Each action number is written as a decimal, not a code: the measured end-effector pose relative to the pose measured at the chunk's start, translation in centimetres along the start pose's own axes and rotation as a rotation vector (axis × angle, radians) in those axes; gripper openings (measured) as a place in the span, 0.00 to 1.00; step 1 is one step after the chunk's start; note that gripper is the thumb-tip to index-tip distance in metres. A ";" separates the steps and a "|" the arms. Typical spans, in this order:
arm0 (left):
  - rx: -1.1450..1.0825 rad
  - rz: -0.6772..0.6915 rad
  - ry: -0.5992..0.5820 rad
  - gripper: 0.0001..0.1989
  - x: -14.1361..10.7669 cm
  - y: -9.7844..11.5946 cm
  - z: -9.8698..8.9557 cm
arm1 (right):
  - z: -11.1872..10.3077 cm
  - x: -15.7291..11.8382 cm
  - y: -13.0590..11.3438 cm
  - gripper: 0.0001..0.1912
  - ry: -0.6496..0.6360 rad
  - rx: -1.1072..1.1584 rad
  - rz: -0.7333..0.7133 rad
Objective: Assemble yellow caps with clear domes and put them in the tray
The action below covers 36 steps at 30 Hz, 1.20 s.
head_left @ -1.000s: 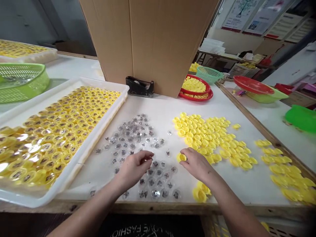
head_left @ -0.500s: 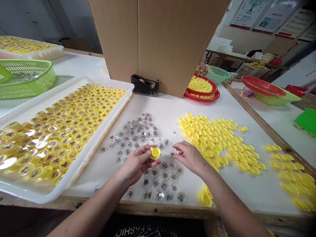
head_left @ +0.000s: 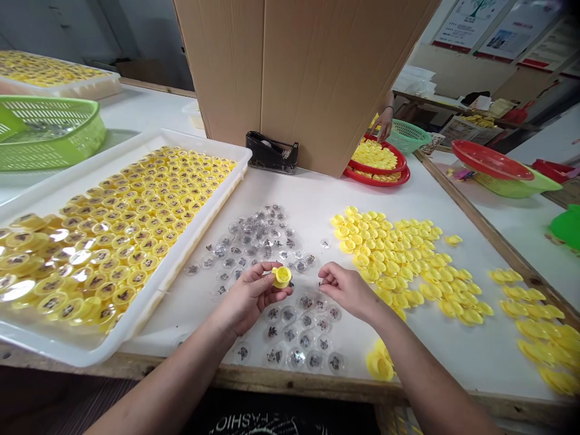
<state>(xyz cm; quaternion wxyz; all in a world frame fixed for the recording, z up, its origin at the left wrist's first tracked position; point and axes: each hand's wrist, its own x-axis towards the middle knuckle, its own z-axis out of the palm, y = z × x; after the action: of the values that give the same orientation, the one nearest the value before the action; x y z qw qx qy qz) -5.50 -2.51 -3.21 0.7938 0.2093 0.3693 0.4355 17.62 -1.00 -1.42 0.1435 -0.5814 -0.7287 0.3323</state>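
My left hand (head_left: 254,295) is closed, pinching a small round yellow plastic cup (head_left: 281,277) with a little side tab between thumb and fingers. Its hollow side faces up and toward me. To the right of it, my right hand (head_left: 348,291) is held just above the table with thumb and fingertips pressed together. A small dark spot shows at those fingertips, but what they grip is too small to make out. Clear plastic discs (head_left: 289,315) with dark printed figures lie below and behind my hands. A spread of loose yellow cups (head_left: 389,254) lies beyond my right hand.
At left stands a white tray (head_left: 102,356) of yellow pieces with printed faces, with a green basket (head_left: 54,142) behind it. A black tape dispenser (head_left: 272,154) sits before a tall cardboard box (head_left: 299,78). Another person's hand (head_left: 385,124) is over red trays (head_left: 403,175).
The view has shifted slightly, moving things a little rightward. Both my hands keep nearly the same pose, and the yellow cup is tilted a bit differently. The other person's hand has lifted slightly.
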 end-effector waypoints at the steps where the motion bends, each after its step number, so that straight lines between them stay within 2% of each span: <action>1: 0.001 0.002 -0.009 0.13 0.0 0.0 0.0 | 0.0 -0.1 -0.3 0.05 -0.011 0.092 -0.005; 6: -0.018 -0.022 -0.052 0.17 -0.2 -0.3 0.3 | 0.5 0.2 -2.9 0.10 -0.046 0.717 -0.038; 9: -0.023 -0.031 -0.077 0.15 -0.4 -0.3 0.5 | 1.4 0.9 -4.2 0.10 -0.028 0.760 -0.016; 12: -0.030 -0.012 -0.086 0.14 -0.5 -0.2 0.4 | 2.3 1.3 -4.7 0.09 0.016 0.679 -0.043; 15: -0.046 0.006 -0.100 0.14 -0.4 -0.1 0.4 | 2.3 1.0 -5.2 0.10 0.050 0.570 -0.151; 18: -0.051 0.013 -0.140 0.15 -0.3 -0.1 0.4 | 1.3 0.5 -5.9 0.14 -0.023 0.463 -0.244; 21: -0.042 0.018 -0.158 0.16 -0.3 -0.3 0.3 | -0.1 0.2 -6.6 0.19 -0.125 0.256 -0.325; 23: -0.025 0.008 -0.170 0.17 -0.3 -0.4 0.3 | -0.7 0.3 -7.0 0.19 -0.114 0.070 -0.402; 26: -0.006 0.010 -0.179 0.17 -0.3 -0.5 0.2 | -1.1 0.5 -7.3 0.13 -0.061 -0.117 -0.473; 28: -0.009 0.030 -0.178 0.17 -0.3 -0.5 0.2 | -1.1 0.5 -7.4 0.10 -0.047 -0.149 -0.463; 33: -0.011 0.072 -0.166 0.16 -0.4 -0.5 0.4 | -0.9 0.1 -7.4 0.16 -0.027 -0.166 -0.488; 36: 0.001 0.090 -0.149 0.16 -0.4 -0.6 0.5 | -0.5 0.0 -7.1 0.12 0.027 -0.154 -0.445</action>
<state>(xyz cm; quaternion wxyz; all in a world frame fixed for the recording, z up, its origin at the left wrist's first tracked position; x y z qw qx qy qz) -4.90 -3.18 -3.15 0.7988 0.2578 0.2994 0.4537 12.55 -1.61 3.59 0.1785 -0.4199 -0.8601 0.2281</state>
